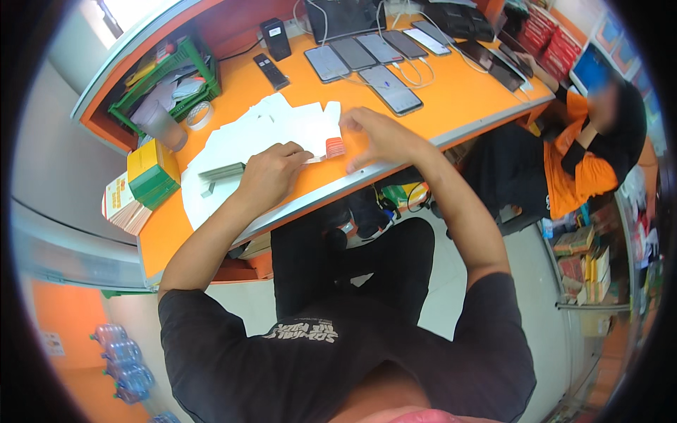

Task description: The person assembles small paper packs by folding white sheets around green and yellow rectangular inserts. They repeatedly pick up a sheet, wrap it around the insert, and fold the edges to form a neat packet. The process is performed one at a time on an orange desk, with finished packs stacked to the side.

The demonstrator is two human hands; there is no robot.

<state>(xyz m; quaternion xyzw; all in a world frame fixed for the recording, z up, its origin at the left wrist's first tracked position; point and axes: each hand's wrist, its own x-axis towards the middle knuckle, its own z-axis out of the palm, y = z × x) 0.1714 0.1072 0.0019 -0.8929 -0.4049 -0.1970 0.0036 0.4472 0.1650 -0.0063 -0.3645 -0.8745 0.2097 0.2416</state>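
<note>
My left hand (271, 171) rests at the desk's front edge, its fingertips pinched on a small pale strip (315, 159). Right beside that strip lies a small red-orange piece with white lines (334, 146), partly over the white paper. My right hand (384, 139) hovers to the right of it, thumb and fingers apart, slightly blurred and holding nothing. Irregular white paper (275, 118) spreads under and beyond the left hand. On it, next to my left wrist, sit a grey-green stack of thin cards (222, 171) and a small grey piece (207, 189).
Several phones, some cabled, including a nearer phone (391, 90), lie at the back. A black handset (271, 71), tape roll (200, 115), cup (163, 125), green basket (194, 67) and green-yellow box (153, 173) stand left. A seated person (585, 151) leans at the desk's right end.
</note>
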